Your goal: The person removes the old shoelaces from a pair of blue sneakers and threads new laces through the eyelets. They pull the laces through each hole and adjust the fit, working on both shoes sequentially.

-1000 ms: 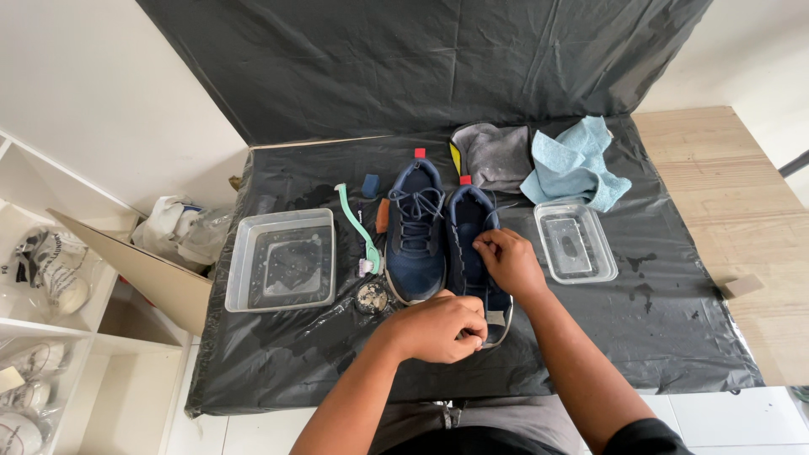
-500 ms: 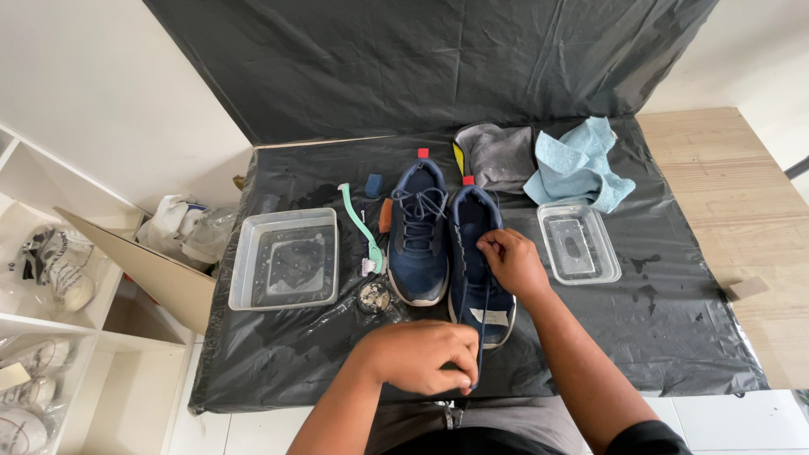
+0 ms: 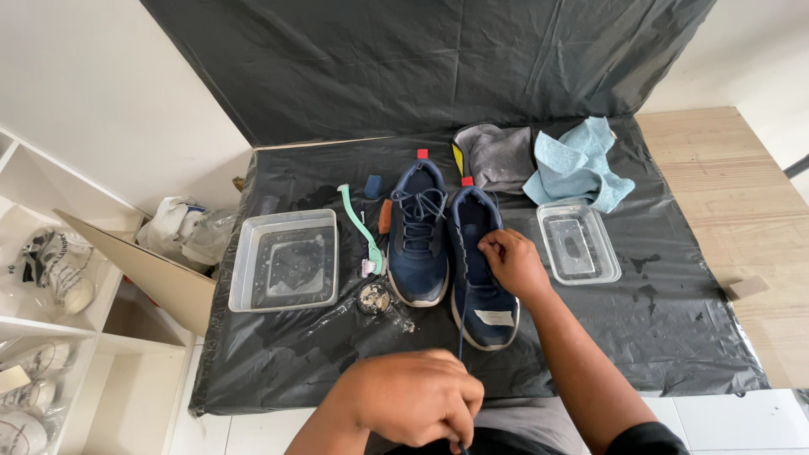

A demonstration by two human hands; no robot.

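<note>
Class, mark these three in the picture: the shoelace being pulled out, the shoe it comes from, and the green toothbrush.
shoelace (image 3: 461,333), head view, taut stretch below the shoe's heel.
right-hand shoe (image 3: 482,291), head view, its dark insole.
green toothbrush (image 3: 357,224), head view, middle of the handle.

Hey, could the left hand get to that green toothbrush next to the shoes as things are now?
Probably not yet: the left hand is pinching the shoelace; otherwise nothing blocks the toothbrush.

Bare black-covered tabletop lies open right of the small clear tray, while the water-filled tray, green brush and round lid crowd the left of the laced shoe.
</note>
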